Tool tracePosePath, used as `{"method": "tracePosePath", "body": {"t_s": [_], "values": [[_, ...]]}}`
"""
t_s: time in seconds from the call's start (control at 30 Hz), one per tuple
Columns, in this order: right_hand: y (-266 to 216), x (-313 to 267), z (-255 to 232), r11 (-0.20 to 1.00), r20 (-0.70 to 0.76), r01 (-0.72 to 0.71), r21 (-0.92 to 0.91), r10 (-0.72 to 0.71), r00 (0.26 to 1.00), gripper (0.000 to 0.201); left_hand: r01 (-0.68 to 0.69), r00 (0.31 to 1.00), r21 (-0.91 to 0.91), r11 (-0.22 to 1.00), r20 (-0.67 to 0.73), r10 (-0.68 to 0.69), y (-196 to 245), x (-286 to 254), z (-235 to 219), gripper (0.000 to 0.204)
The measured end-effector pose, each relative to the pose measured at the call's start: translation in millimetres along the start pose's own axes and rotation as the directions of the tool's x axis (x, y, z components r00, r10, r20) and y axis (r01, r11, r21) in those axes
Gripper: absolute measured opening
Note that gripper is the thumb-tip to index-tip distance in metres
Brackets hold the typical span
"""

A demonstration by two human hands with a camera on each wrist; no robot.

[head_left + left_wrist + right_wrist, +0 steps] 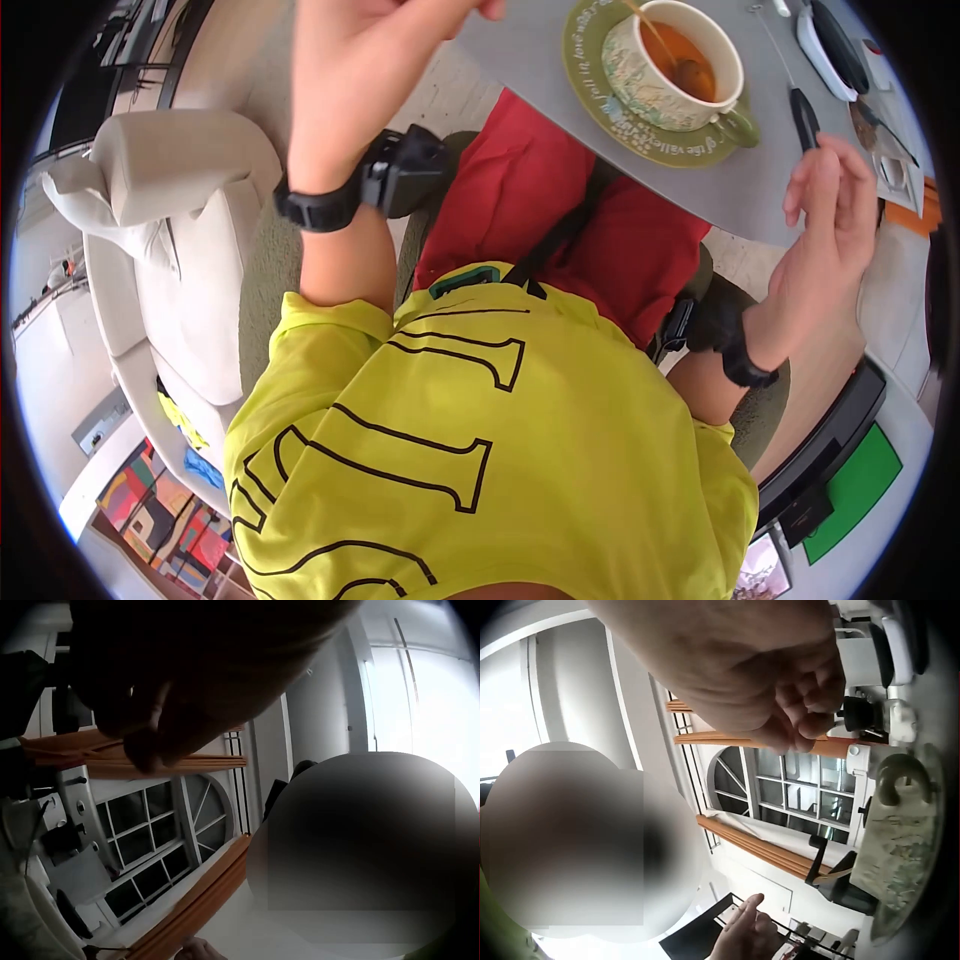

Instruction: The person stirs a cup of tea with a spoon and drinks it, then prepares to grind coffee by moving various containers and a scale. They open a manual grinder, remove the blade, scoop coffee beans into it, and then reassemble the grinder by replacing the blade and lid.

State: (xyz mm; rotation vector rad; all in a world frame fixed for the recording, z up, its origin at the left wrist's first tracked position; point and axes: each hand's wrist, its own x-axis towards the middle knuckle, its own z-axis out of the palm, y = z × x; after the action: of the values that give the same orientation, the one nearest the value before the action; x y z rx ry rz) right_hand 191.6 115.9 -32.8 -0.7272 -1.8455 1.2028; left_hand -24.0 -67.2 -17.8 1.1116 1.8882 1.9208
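My left hand (365, 75) is raised beside the table's left edge, its fingertips cut off by the top of the head view. In the right wrist view that left hand (744, 930) shows loosely bent fingers and holds nothing. My right hand (832, 205) hovers at the table's right side, fingers relaxed, fingertips right by a slim black handle (803, 118) with a thin shaft. Between the hands, a patterned cup (640, 85) of reddish-brown tea (660, 45) stands on a green saucer (590, 95) with lettering. A spoon (655, 32) leans in the tea.
The grey table (540, 60) carries a white and black oblong object (832, 50) at the back right, with small items beyond. A pale sofa (200, 270) stands to the left. A dark monitor (830, 450) is behind on the right.
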Motion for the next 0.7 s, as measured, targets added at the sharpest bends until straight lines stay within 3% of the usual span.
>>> {"method": "tracePosePath", "body": {"t_s": [0.13, 0.3, 0.43, 0.5, 0.7], "values": [[26.7, 3.8, 14.7, 0.997, 0.050, -0.066, -0.027, 0.067, 0.996, 0.021, 0.046, 0.997, -0.008, 0.999, 0.063, -0.045, -22.0, -3.6, -0.3, 0.023], [34.7, 3.6, 22.8, 0.991, 0.042, -0.103, -0.090, 0.107, 0.993, 0.023, -0.056, 0.991, -0.017, 0.998, 0.117, 0.058, -28.0, 1.3, 2.9, 0.028], [43.6, 2.7, 21.7, 0.990, 0.074, -0.104, -0.096, 0.111, 0.991, 0.021, -0.054, 0.992, 0.008, 0.999, 0.118, 0.053, -33.0, 14.9, 12.3, 0.031], [48.4, 1.6, 25.4, 0.997, 0.054, -0.061, -0.056, 0.064, 0.996, 0.018, -0.249, 0.958, -0.011, 0.968, 0.142, 0.248, -44.1, 22.7, 18.4, 0.033], [63.9, 0.3, 28.8, 0.998, 0.009, 0.028, -0.056, -0.028, 1.000, 0.014, -0.236, 0.964, 0.019, 0.972, 0.129, 0.232, -49.4, 23.6, 33.5, 0.034]]}}
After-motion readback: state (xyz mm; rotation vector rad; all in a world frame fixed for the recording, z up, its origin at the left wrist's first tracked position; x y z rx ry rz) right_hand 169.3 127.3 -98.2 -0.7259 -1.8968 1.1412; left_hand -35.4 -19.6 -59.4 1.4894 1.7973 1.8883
